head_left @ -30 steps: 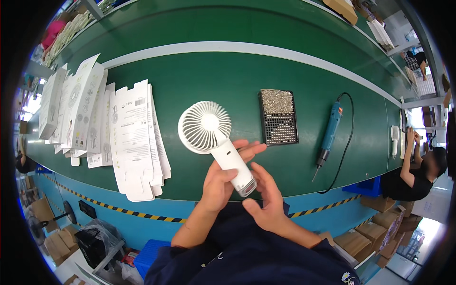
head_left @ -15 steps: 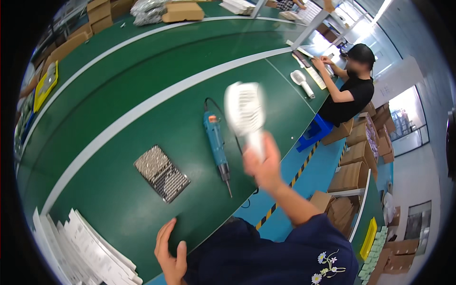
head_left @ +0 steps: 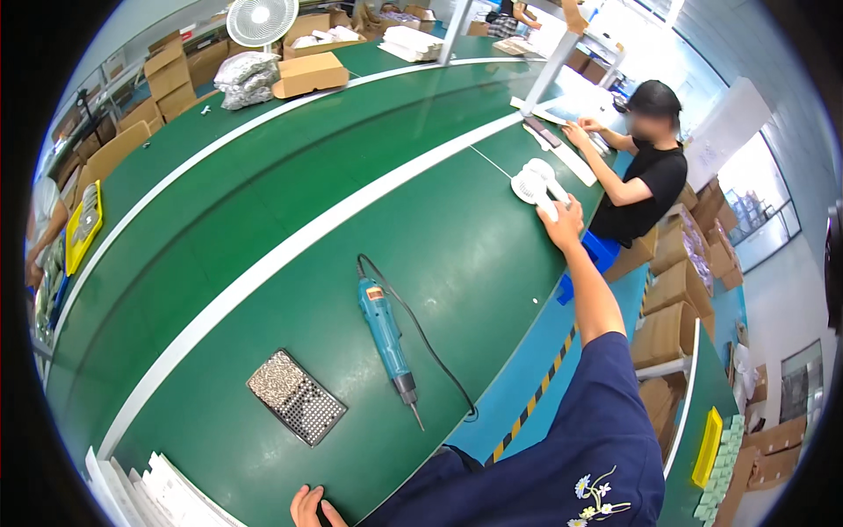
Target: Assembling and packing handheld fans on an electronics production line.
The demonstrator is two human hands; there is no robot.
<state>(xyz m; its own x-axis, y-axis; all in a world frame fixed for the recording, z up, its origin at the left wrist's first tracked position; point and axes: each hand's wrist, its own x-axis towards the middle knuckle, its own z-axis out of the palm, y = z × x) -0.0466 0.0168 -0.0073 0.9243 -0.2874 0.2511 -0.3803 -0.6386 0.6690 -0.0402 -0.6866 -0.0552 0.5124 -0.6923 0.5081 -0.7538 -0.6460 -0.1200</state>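
Note:
My right hand (head_left: 564, 221), arm stretched to the far right, is closed round the handle of a white hairbrush (head_left: 529, 186). The brush's round head is down at the tabletop, beside a second white hairbrush (head_left: 555, 183) that it partly hides. My left hand (head_left: 313, 508) rests at the near edge of the green table (head_left: 457, 290), fingers apart and holding nothing; its lower part is cut off by the frame. Between the hands lie a teal electric screwdriver (head_left: 384, 338) with a black cord and a screw tray (head_left: 299, 397) full of small metal screws.
A co-worker in black (head_left: 650, 180) sits at the table's far right, hands over white parts. White stacked pieces (head_left: 167, 492) stand at the lower left. A pale rail (head_left: 290, 233) divides the green surface. Cardboard boxes (head_left: 672, 334) line the right side.
My right hand has carried the hairbrush from above the table's middle to the far right, next to the other brush. My left hand appears lower in the picture, as the view has shifted.

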